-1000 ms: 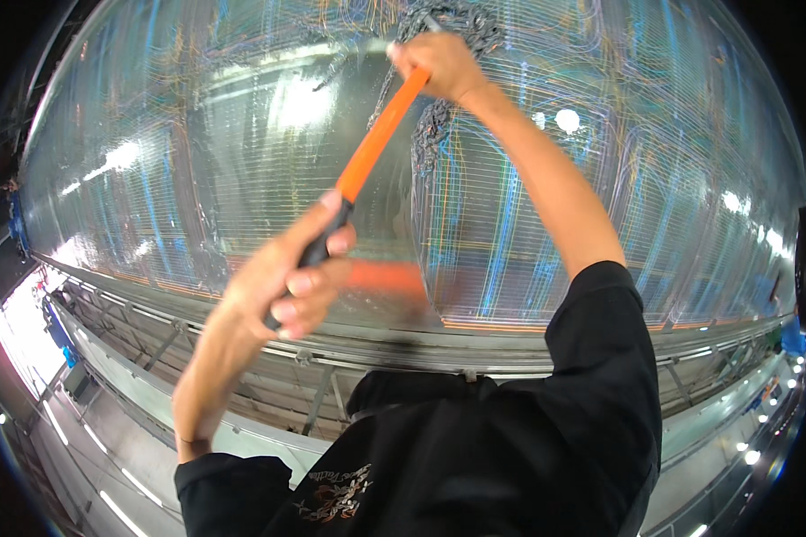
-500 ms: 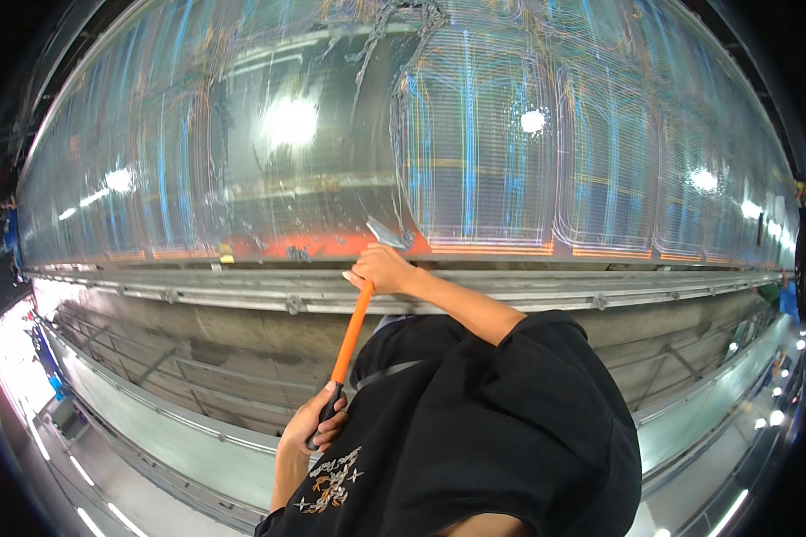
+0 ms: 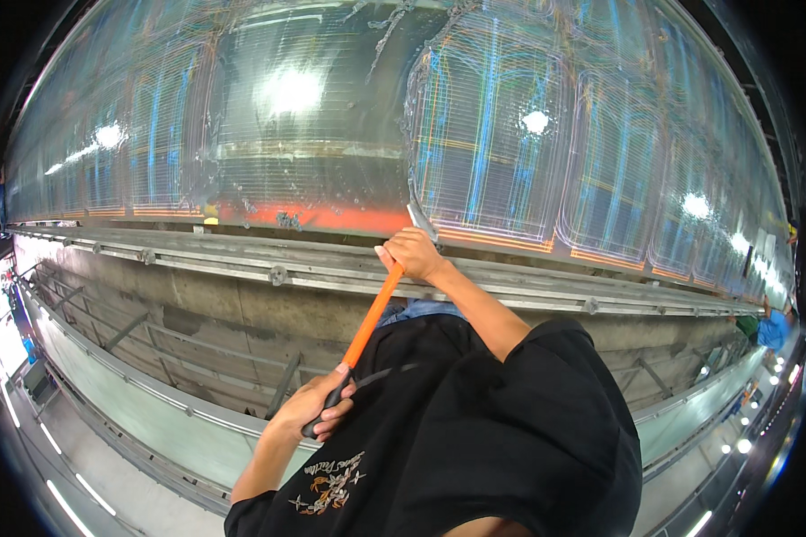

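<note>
A long-handled scraper with an orange shaft, black grip and grey metal blade slants across in front of me. My right hand is closed round the shaft just behind the blade. My left hand wraps the black grip at the lower end. The blade is at the near edge of a large glossy panel, where a red strip meets an area of coloured lines. My right hand partly hides the blade. A ragged ridge of grey residue runs up from there.
Small grey scraps lie on the red strip. A metal rail runs along the panel's near side. Below it is a sunken concrete channel with metal framing. A person in blue is at the far right.
The blade has moved right along the red strip to its right end and now stands more on edge. Both hands keep their hold on the scraper. The whole view has tilted slightly.
</note>
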Tool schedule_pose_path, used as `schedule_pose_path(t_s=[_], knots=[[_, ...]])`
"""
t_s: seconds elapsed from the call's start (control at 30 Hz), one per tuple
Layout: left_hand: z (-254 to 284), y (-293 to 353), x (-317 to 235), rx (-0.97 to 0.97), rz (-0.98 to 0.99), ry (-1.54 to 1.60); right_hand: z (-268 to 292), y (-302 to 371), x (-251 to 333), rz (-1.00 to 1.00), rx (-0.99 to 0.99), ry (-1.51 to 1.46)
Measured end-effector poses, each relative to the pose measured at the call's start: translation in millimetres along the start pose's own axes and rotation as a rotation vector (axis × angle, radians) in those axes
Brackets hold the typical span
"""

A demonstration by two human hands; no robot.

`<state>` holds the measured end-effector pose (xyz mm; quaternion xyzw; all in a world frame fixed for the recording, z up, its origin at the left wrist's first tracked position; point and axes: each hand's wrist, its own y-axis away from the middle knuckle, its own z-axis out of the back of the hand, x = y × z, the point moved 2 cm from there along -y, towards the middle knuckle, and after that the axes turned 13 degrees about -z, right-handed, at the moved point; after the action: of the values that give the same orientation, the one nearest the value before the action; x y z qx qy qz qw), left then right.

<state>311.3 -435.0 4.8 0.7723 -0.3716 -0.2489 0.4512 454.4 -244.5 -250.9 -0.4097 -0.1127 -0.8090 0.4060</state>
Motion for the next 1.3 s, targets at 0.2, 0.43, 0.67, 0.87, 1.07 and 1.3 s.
schedule_pose_path(t_s=[0.2,0.43,0.67,0.87,1.07,1.3], knots=[[-32.2,4.0,-115.7,-0.09,0.085,-0.075,6.9,-91.9,-23.0,0.027,-0.119,-0.14],[-69.4,-8.1,-267.2,-0.224,0.115,-0.06,17.6,-224.0,-75.1,0.058,-0.307,-0.162],[-105.7,-69.5,-377.3,-0.249,0.008,-0.118,83.8,-349.1,-165.5,0.167,-0.451,-0.06],[-113.8,-143.4,-403.6,0.096,-0.245,0.09,147.8,-408.0,-233.8,0.11,-0.289,0.11],[-71.2,-91.9,-292.2,0.045,-0.194,0.246,85.3,-322.3,-149.5,-0.002,0.084,0.028],[34.1,-0.3,-71.5,-0.032,-0.113,0.36,-45.0,-148.5,-5.9,0.138,0.199,-0.044]])
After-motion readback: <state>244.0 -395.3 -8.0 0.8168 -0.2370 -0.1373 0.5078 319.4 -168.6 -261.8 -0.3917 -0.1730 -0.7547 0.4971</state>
